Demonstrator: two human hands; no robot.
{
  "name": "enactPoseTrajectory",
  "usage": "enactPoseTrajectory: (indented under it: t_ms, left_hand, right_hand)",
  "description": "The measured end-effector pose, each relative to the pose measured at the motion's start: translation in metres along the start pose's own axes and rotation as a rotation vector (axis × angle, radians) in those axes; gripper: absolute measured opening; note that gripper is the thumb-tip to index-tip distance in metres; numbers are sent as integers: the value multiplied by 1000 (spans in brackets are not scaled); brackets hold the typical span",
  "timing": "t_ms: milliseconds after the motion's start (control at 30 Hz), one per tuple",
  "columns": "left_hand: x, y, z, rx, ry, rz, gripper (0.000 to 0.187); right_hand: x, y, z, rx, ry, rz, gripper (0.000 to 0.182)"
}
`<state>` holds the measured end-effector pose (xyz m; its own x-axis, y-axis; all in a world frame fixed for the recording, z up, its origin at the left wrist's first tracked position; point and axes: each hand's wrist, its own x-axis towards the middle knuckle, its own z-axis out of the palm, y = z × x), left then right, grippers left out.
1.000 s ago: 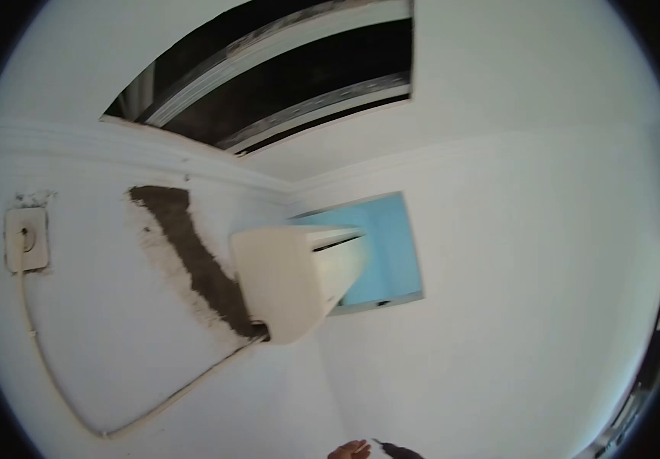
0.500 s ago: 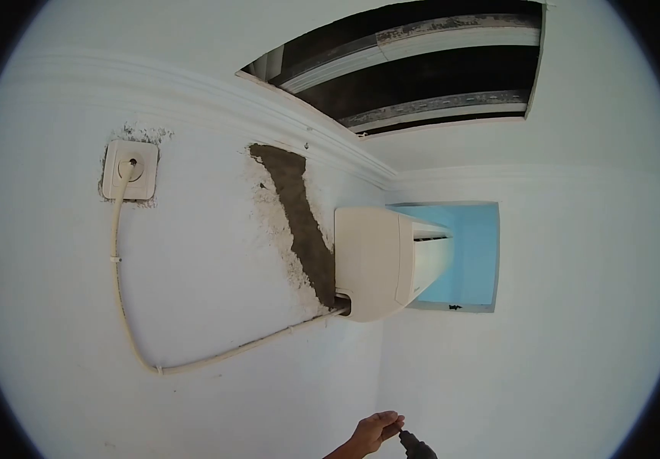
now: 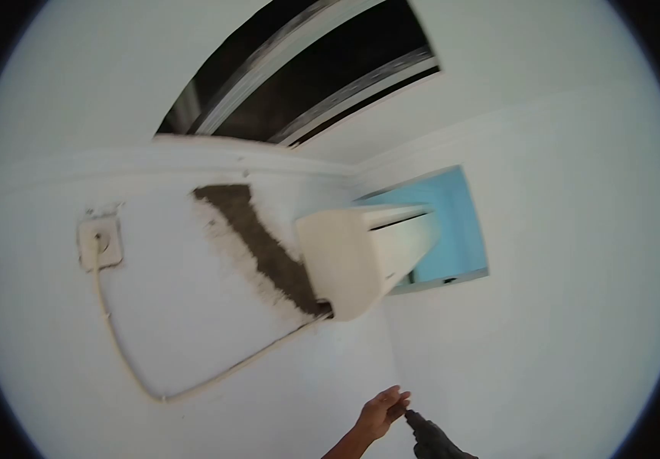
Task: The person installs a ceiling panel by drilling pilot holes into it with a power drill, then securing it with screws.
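My left hand (image 3: 380,413) reaches up from the bottom edge, its fingers closed in a pinch. Whatever lies between the fingertips is too small to make out. Just to the right, a dark power drill (image 3: 433,437) points its narrow front end up at those fingertips, almost touching them. The frame's bottom edge cuts off the drill's rear and handle. My right hand does not show.
Above hangs a cream wall air conditioner (image 3: 344,264), in front of a blue recess (image 3: 460,226). Its cable (image 3: 230,371) runs to a wall socket (image 3: 100,243). Rough grey-brown patching (image 3: 265,249) marks the wall. Overhead, a ceiling opening (image 3: 322,73) exposes metal beams.
The view has tilted and shifted, so the socket and ceiling opening sit differently. My left hand and the drill show higher in the frame, with more of the drill visible.
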<state>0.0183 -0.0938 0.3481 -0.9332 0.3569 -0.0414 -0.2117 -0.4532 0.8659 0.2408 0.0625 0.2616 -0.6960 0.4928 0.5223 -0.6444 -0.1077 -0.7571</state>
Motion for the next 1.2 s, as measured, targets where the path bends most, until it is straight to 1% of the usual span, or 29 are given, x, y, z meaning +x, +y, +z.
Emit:
enactPoseTrajectory:
  t_ms: [33,100,133,200,233,300,333,400,433,500,533,567,633,667,700,733,767,833,867,900,933,967,1000,1033,1067,1100,1133,1167,1200]
  left_hand:
    - [2,4,1,31,-31,-17,34]
    - [1,8,5,-33,-12,43,38]
    - [0,12,9,-3,-14,74,43]
    - [-4,20,20,22,-34,103,44]
    - [-7,24,25,41,-42,131,44]
    - [-9,33,38,31,-88,136,48]
    - [-9,39,46,43,-111,157,48]
    - [-13,54,71,68,-164,189,50]
    - [-17,62,86,64,-165,192,50]
    - [-25,78,112,70,-290,232,52]
    - [-30,86,124,60,-343,238,53]
    - [-33,94,136,55,-396,241,55]
    - [-38,109,156,71,-467,249,58]
    - [-42,117,163,88,-503,255,59]
    - [-45,124,167,108,-540,257,60]
    - [-46,131,169,134,-597,251,66]
    - [-50,137,170,132,-576,250,66]
    - [-57,149,172,211,-699,208,75]
    - [-63,163,167,314,-742,172,82]
    - [-60,180,154,490,-687,241,82]
    - [-64,206,148,688,-552,467,84]
    - [-56,245,137,1118,-263,928,71]
    - [-61,295,132,1224,-47,1169,62]
    - [-88,332,148,1244,174,1515,59]
    - [-116,361,170,1357,540,1739,63]
    - [-123,409,176,1498,638,2203,68]
    - [-138,441,187,1693,793,2453,75]
    - [-154,461,199,1760,695,2423,81]
    - [-167,476,210,1900,664,2342,80]
  right_hand:
    - [1,5,-3,5,44,-15,59]
    - [5,11,-11,67,-102,188,65]
    - [8,0,-9,66,-92,176,65]
    - [15,-28,0,79,-121,222,68]
    - [15,-19,-2,73,-124,221,68]
    - [18,12,-9,53,-140,215,76]
    - [19,6,-4,47,-133,216,76]
    - [25,-13,12,94,30,55,83]
    - [28,-16,14,92,26,52,83]
    - [38,-21,21,145,71,-71,84]
    - [41,-36,28,197,54,-70,78]
    - [49,-24,22,143,4,-172,76]
    - [61,-15,33,241,190,-175,75]
    - [66,-24,33,231,148,-188,74]
    - [65,-55,45,231,156,-184,74]
    - [69,-35,39,243,107,-221,75]
    - [73,-15,33,256,59,-257,76]
    - [74,-17,37,292,33,-232,77]
    - [74,-20,39,322,20,-226,78]
    - [73,-22,39,329,11,-205,78]
    - [72,-24,38,368,-2,-154,81]
    - [72,-22,39,414,-12,-109,84]
    - [73,-18,41,431,-12,-100,84]
    - [73,-13,42,459,5,-89,87]
    - [72,-8,41,482,22,-74,90]
    - [73,4,39,495,23,-60,90]
    - [73,20,33,519,-21,-45,91]
    - [73,30,30,539,-67,-27,93]
    - [72,32,30,547,-68,-9,93]
